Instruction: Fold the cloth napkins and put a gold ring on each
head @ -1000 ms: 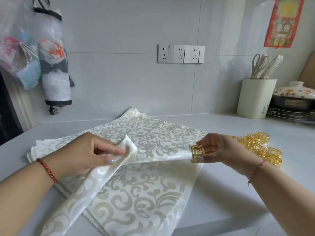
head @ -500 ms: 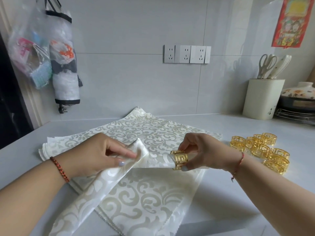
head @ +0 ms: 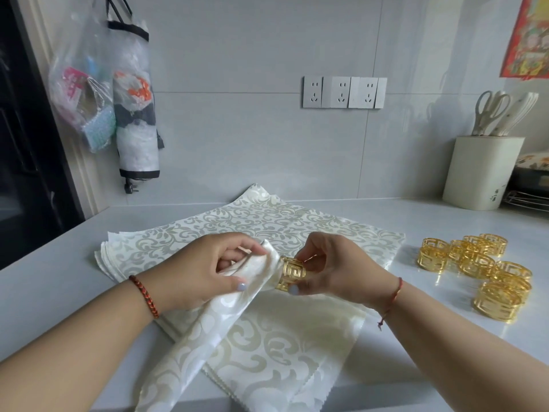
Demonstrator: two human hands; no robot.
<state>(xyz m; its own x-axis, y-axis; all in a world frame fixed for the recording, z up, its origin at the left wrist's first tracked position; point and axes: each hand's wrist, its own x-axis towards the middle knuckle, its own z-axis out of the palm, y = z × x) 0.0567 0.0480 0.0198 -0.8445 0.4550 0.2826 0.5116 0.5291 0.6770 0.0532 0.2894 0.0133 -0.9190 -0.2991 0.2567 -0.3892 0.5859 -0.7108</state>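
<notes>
Right hand (head: 335, 269) slides gold ring (head: 291, 273) onto napkin (head: 208, 328).

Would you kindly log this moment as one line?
left hand: grips napkin | right hand: holds ring on napkin end | spare rings: right

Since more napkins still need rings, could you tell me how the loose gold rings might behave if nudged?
The loose gold rings look like thin openwork metal, so probably light and rigid. They lie flat on the smooth counter, so they would likely slide rather than roll.
</notes>
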